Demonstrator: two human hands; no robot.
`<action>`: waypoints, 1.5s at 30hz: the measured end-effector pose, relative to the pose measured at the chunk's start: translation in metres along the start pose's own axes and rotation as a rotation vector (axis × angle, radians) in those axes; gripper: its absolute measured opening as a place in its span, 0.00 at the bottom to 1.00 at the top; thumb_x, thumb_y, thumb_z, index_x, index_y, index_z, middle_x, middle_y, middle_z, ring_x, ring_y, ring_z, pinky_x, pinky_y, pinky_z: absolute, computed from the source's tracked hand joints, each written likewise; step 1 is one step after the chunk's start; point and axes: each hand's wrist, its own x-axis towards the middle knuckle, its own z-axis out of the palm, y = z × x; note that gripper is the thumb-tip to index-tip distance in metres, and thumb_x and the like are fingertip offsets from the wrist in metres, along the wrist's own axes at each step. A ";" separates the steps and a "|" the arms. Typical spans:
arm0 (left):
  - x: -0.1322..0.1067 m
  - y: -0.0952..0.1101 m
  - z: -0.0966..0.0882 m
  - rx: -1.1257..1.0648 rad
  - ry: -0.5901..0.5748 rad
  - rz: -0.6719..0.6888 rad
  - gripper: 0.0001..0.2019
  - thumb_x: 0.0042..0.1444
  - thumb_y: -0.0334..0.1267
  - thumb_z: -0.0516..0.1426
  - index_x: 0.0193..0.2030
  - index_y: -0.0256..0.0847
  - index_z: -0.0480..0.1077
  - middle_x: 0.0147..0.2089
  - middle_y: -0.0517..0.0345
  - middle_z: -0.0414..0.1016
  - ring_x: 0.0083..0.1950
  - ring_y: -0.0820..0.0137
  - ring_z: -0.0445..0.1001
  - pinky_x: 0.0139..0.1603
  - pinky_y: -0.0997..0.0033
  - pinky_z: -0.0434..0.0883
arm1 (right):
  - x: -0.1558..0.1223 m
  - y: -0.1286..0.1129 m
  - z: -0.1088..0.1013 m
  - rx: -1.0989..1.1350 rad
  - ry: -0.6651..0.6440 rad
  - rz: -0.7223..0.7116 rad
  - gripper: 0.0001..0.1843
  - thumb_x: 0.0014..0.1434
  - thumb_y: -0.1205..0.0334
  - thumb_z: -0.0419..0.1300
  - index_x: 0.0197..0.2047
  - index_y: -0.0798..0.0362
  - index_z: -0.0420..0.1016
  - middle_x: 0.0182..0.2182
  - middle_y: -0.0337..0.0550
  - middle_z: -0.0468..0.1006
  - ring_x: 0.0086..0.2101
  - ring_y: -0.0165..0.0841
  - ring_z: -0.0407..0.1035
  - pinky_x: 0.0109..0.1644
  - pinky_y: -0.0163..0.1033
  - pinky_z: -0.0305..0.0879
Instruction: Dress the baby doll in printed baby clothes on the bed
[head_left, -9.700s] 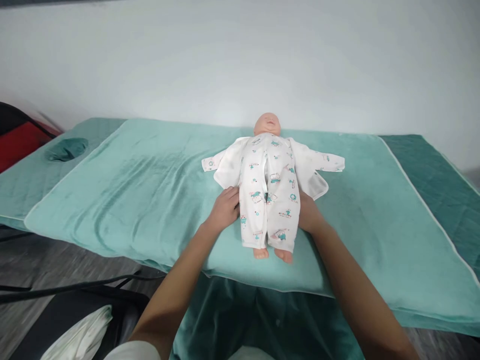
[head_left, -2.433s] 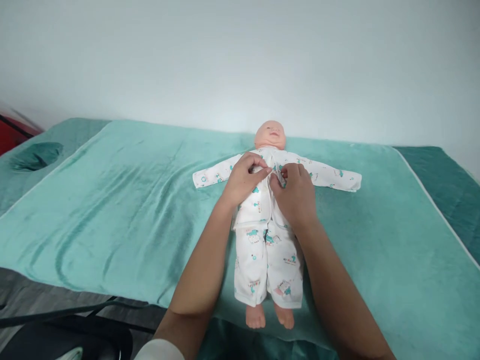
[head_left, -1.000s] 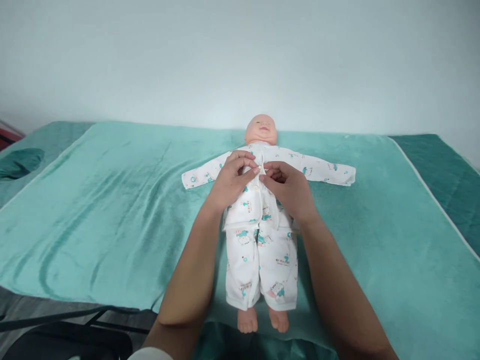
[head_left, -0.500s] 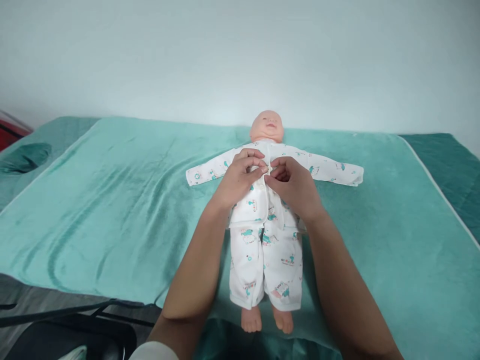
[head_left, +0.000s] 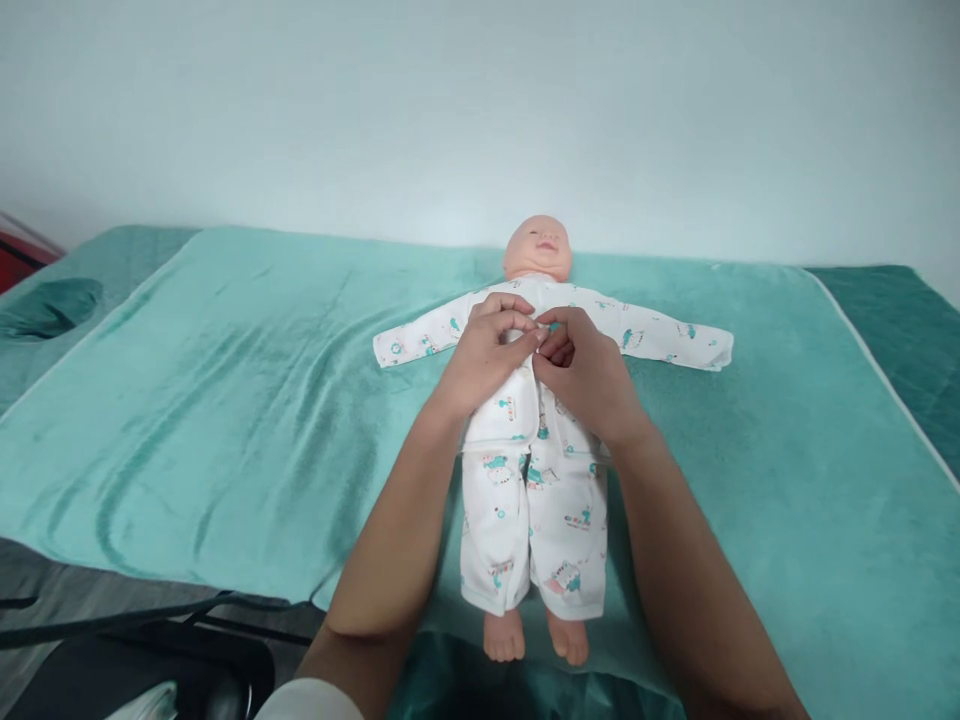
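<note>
A baby doll (head_left: 537, 246) lies on its back on a teal towel (head_left: 247, 380), head toward the wall, bare feet near the front edge. It wears a white printed shirt (head_left: 501, 412) with sleeves spread out sideways and matching trousers (head_left: 534, 535). My left hand (head_left: 486, 352) and my right hand (head_left: 583, 372) meet over the doll's chest. Both pinch the shirt's front edges together just below the neck, fingertips touching. What lies between the fingertips is hidden.
The towel covers a padded table with a darker green sheet (head_left: 907, 330) showing at the right. A face hole (head_left: 46, 306) sits at the far left. A black object (head_left: 135, 675) and a dark cable (head_left: 112, 620) lie on the floor at lower left. A plain wall stands behind.
The shirt was open at first and is now drawn across the chest. Over the last second my hands have stayed pinched at the shirt front, shifting slightly up toward the neck.
</note>
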 end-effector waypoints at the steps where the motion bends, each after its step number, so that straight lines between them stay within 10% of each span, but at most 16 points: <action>1: 0.000 0.000 0.001 -0.009 0.017 0.001 0.04 0.60 0.35 0.61 0.33 0.43 0.75 0.55 0.54 0.72 0.61 0.63 0.69 0.65 0.57 0.64 | 0.000 0.000 0.000 -0.001 -0.001 -0.002 0.16 0.59 0.63 0.59 0.52 0.47 0.69 0.30 0.35 0.75 0.31 0.31 0.70 0.38 0.39 0.64; 8: -0.001 -0.007 -0.005 -0.054 -0.002 0.064 0.07 0.61 0.33 0.59 0.45 0.46 0.73 0.57 0.55 0.72 0.60 0.65 0.70 0.59 0.64 0.67 | -0.006 -0.006 -0.009 -0.007 -0.045 0.029 0.22 0.59 0.62 0.61 0.57 0.50 0.65 0.34 0.37 0.75 0.33 0.32 0.70 0.39 0.39 0.65; 13: -0.005 0.002 -0.021 -0.020 -0.088 0.055 0.04 0.62 0.38 0.60 0.39 0.44 0.76 0.47 0.55 0.75 0.46 0.69 0.72 0.44 0.68 0.68 | -0.021 -0.027 -0.016 -0.407 -0.011 0.050 0.08 0.59 0.62 0.62 0.36 0.50 0.64 0.30 0.40 0.70 0.26 0.31 0.59 0.31 0.39 0.48; 17: -0.012 0.011 -0.032 0.027 -0.253 -0.029 0.07 0.60 0.45 0.62 0.37 0.44 0.77 0.34 0.59 0.74 0.32 0.73 0.65 0.33 0.69 0.63 | -0.030 -0.039 -0.019 -0.540 -0.125 0.047 0.15 0.61 0.65 0.58 0.26 0.49 0.55 0.24 0.38 0.65 0.22 0.29 0.48 0.30 0.41 0.41; 27: -0.012 0.010 -0.032 0.047 -0.349 -0.003 0.08 0.58 0.43 0.63 0.32 0.42 0.75 0.30 0.60 0.73 0.30 0.75 0.65 0.30 0.72 0.63 | -0.024 -0.013 -0.039 0.065 -0.268 0.136 0.21 0.67 0.50 0.57 0.25 0.51 0.63 0.19 0.34 0.63 0.23 0.26 0.54 0.27 0.36 0.49; 33: -0.014 0.013 -0.031 -0.202 -0.377 -0.099 0.10 0.57 0.44 0.65 0.32 0.41 0.73 0.26 0.61 0.74 0.28 0.75 0.71 0.30 0.73 0.68 | -0.027 -0.015 -0.024 0.356 -0.137 0.149 0.20 0.66 0.47 0.61 0.28 0.52 0.71 0.19 0.32 0.63 0.21 0.24 0.52 0.26 0.35 0.50; 45: -0.010 0.002 -0.034 -0.427 -0.454 -0.204 0.10 0.51 0.43 0.71 0.35 0.39 0.80 0.29 0.56 0.82 0.30 0.71 0.80 0.36 0.69 0.80 | -0.024 -0.011 -0.016 0.357 -0.148 0.161 0.23 0.67 0.45 0.60 0.27 0.52 0.73 0.18 0.34 0.67 0.21 0.25 0.58 0.26 0.35 0.53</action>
